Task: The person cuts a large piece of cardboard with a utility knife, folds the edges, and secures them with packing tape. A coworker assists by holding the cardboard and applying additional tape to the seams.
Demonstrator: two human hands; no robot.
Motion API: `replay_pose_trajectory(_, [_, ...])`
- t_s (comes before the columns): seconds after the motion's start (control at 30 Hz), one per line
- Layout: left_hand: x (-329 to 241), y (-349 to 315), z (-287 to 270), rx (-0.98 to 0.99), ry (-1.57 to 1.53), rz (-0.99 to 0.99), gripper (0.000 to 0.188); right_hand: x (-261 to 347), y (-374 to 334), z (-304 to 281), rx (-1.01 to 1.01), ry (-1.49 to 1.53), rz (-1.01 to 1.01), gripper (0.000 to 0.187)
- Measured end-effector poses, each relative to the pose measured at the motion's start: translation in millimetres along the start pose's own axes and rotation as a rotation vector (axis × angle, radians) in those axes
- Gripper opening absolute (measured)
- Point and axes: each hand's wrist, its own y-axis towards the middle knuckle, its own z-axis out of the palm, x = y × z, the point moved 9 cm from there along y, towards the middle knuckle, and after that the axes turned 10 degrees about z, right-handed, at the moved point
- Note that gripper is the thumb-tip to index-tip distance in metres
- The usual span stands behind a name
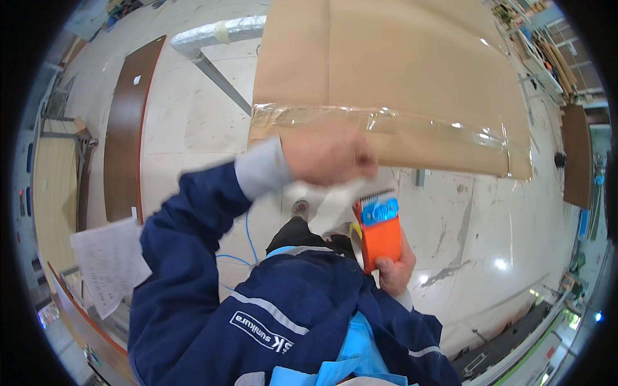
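Observation:
My right hand (396, 267) is closed around an orange tape dispenser (381, 241) with a toothed cutting edge and a blue part at its top. A yellowish tape roll (356, 239) shows at the dispenser's left side. My left hand (329, 154), smeared by motion, has its fingers curled in and nothing visible in them. It hovers over the near edge of a large brown cardboard package (399, 58); whether it touches the board is hard to tell. Shiny clear tape (412, 122) runs along that edge.
A foil-wrapped bar (222, 33) on a metal leg stands left of the package. Farther left is a dark brown panel (129, 128). A written paper sheet (109, 264) is beside my left sleeve. A blue hose (248, 238) lies on the floor.

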Motion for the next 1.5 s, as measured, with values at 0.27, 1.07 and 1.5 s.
replay_pose_trajectory(0.27, [99,64,-158,-0.130,0.380,-0.238,0.031,-14,6,47,-0.084,0.135,0.005,0.070])
replay_pose_trajectory(1.07, [160,4,-128,-0.440,0.865,-0.490,0.096,-89,-69,57,-0.272,0.001,0.184,0.060])
replay_pose_trajectory(1.5, [200,-164,-146,-1.585,-0.718,-0.166,0.038,-195,92,64,-0.171,0.026,0.213,0.059])
